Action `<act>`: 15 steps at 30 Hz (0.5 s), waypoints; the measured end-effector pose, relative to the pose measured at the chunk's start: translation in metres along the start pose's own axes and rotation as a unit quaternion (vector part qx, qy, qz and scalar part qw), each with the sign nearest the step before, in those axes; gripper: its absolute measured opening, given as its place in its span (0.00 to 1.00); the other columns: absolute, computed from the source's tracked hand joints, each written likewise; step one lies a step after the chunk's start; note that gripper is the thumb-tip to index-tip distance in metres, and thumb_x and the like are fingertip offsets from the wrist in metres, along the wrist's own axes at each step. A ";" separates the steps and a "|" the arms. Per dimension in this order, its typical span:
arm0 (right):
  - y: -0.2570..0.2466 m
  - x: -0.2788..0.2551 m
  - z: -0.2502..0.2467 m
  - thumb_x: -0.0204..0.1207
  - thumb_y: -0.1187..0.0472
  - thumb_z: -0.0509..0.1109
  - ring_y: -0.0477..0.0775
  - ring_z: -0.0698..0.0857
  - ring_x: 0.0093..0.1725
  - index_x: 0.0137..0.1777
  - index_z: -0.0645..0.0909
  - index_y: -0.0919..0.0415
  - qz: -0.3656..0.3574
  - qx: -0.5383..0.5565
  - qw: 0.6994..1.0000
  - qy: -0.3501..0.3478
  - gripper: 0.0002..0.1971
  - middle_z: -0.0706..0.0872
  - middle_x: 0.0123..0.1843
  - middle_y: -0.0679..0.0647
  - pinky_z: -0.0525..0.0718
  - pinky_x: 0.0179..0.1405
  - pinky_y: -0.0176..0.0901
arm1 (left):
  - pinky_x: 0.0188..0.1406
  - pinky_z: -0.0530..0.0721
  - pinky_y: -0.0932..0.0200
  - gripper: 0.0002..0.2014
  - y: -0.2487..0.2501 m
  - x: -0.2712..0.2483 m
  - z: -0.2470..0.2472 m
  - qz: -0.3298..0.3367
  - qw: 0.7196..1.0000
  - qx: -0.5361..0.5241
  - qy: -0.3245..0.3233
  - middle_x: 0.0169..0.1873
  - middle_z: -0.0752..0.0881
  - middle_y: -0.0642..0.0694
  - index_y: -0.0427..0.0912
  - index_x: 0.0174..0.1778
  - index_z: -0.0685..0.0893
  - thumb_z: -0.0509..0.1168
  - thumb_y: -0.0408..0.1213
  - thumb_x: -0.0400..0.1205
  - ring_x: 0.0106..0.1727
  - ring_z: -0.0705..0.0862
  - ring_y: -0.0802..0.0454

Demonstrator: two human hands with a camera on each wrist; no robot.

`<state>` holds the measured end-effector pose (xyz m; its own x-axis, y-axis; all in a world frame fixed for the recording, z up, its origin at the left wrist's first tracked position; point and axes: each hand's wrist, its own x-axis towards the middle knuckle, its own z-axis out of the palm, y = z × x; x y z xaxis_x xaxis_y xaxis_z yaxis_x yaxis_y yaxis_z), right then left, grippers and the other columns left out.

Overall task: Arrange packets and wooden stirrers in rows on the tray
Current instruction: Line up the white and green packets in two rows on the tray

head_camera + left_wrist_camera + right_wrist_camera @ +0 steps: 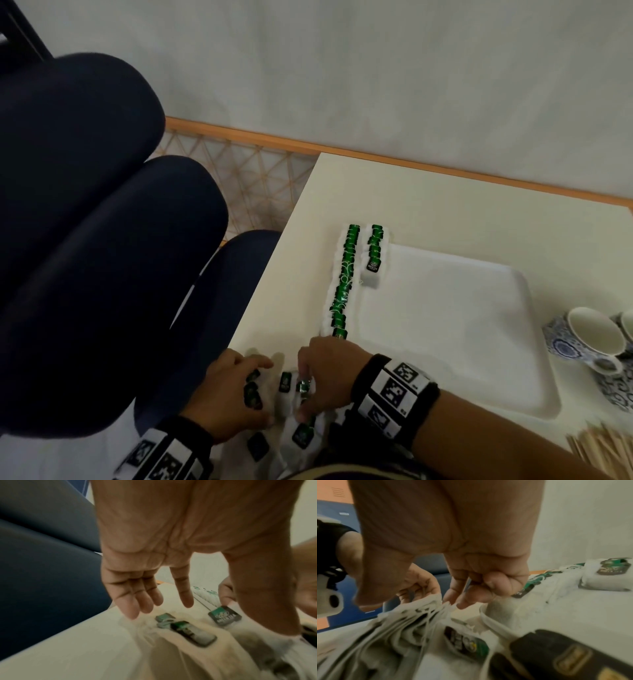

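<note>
A white tray (445, 325) lies on the table. Along its left edge runs a long row of white packets with green tags (342, 281), and beside it a short row (373, 250). Loose packets (301, 435) are heaped at the table's front left corner. My left hand (263, 390) hovers over the heap with fingers (137, 601) straight, holding nothing. My right hand (303, 394) curls its fingers (453, 599) and thumb around a bunch of packets (419, 609) from the heap. Wooden stirrers (603, 448) lie at the front right, off the tray.
Blue-patterned cups (589, 337) stand just right of the tray. A dark blue chair (85, 205) sits close against the table's left edge. A wall with an orange strip runs behind the table.
</note>
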<state>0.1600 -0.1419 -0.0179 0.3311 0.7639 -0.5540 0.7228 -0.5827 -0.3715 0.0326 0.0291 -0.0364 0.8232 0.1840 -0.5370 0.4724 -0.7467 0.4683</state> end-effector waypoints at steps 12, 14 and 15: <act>-0.006 -0.011 0.015 0.65 0.41 0.79 0.60 0.79 0.57 0.57 0.78 0.58 0.005 -0.027 0.999 0.041 0.28 0.79 0.56 0.57 0.82 0.58 0.56 | 0.48 0.66 0.65 0.13 0.023 0.009 0.010 0.048 0.995 0.084 0.033 0.48 0.68 0.63 0.61 0.30 0.74 0.75 0.49 0.67 0.55 0.64 0.57; -0.004 -0.012 0.015 0.66 0.42 0.78 0.60 0.79 0.57 0.57 0.80 0.59 0.008 -0.023 0.999 0.042 0.26 0.79 0.56 0.57 0.82 0.57 0.55 | 0.50 0.68 0.62 0.12 0.019 0.011 0.009 0.054 0.995 0.080 0.031 0.47 0.70 0.65 0.59 0.28 0.75 0.74 0.46 0.67 0.55 0.66 0.57; -0.003 -0.013 0.015 0.67 0.43 0.79 0.60 0.79 0.57 0.56 0.80 0.59 0.008 -0.015 0.999 0.042 0.25 0.78 0.56 0.57 0.82 0.57 0.55 | 0.51 0.69 0.61 0.11 0.018 0.011 0.009 0.054 0.996 0.072 0.027 0.47 0.72 0.64 0.57 0.29 0.75 0.73 0.44 0.67 0.55 0.67 0.57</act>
<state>0.1440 -0.1540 -0.0210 0.3922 0.7753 -0.4950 0.7342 -0.5881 -0.3392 0.0476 0.0123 -0.0400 0.8843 0.1285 -0.4489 0.3330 -0.8475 0.4134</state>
